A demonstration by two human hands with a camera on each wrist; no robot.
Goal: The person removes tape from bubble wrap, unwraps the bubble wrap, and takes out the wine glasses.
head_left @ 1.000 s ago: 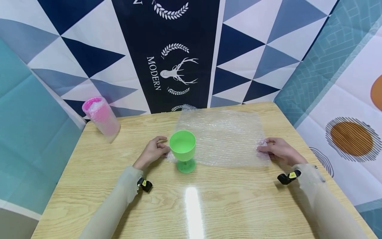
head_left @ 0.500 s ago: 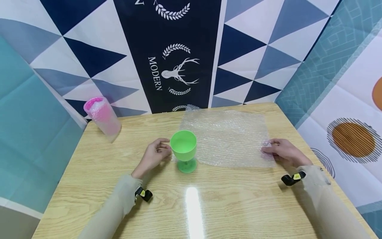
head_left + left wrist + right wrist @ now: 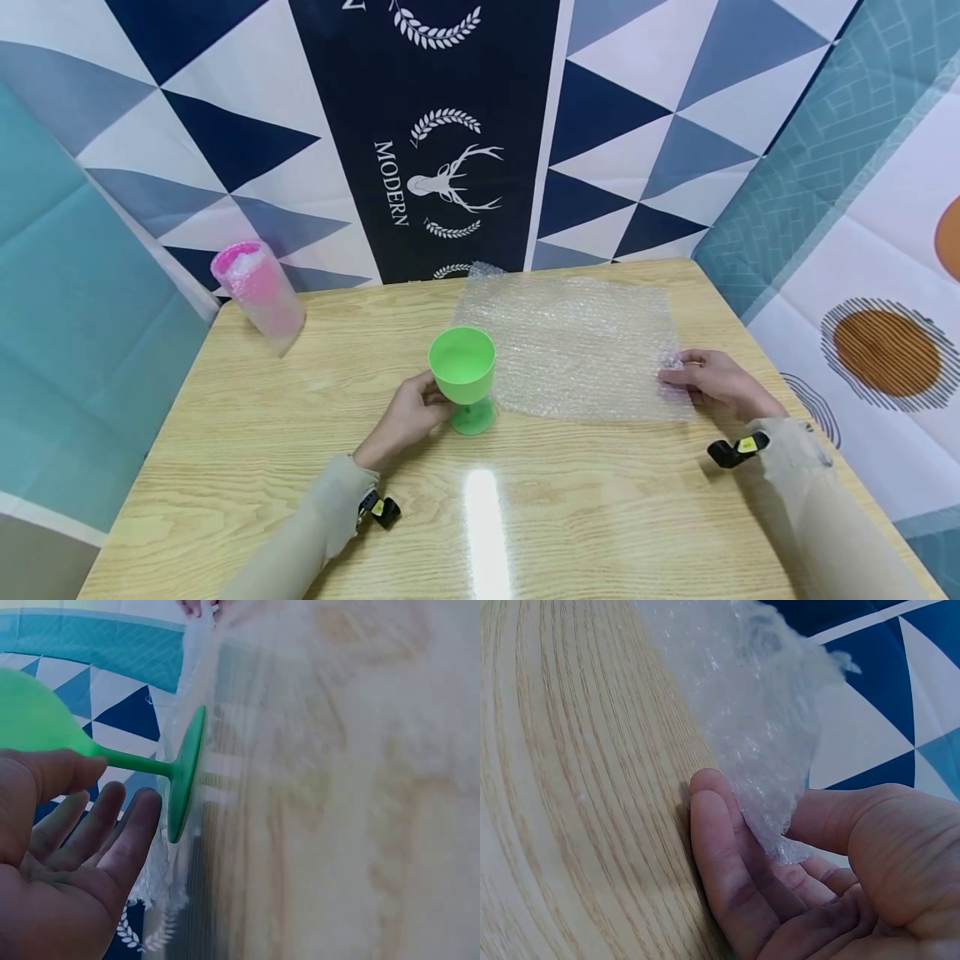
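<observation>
A green plastic goblet [image 3: 462, 367] stands upright on the table, at the near left corner of a flat bubble wrap sheet [image 3: 577, 346]. My left hand [image 3: 412, 412] is at the goblet's left side, beside the stem. In the left wrist view the thumb [image 3: 71, 771] lies against or just in front of the stem [image 3: 135, 761], and the other fingers are spread loosely below it, not curled round it. My right hand [image 3: 716, 379] pinches the right edge of the bubble wrap between thumb and fingers, as the right wrist view shows [image 3: 776, 832].
A pink cup wrapped in bubble wrap [image 3: 262, 296] stands at the table's far left corner. Patterned wall coverings [image 3: 450, 125] rise behind the wooden table [image 3: 585, 508] and along both sides.
My left hand has left the sheet's left corner and moved right and nearer to me, to the goblet's stem. The right hand keeps its pinch on the bubble wrap, slightly further right.
</observation>
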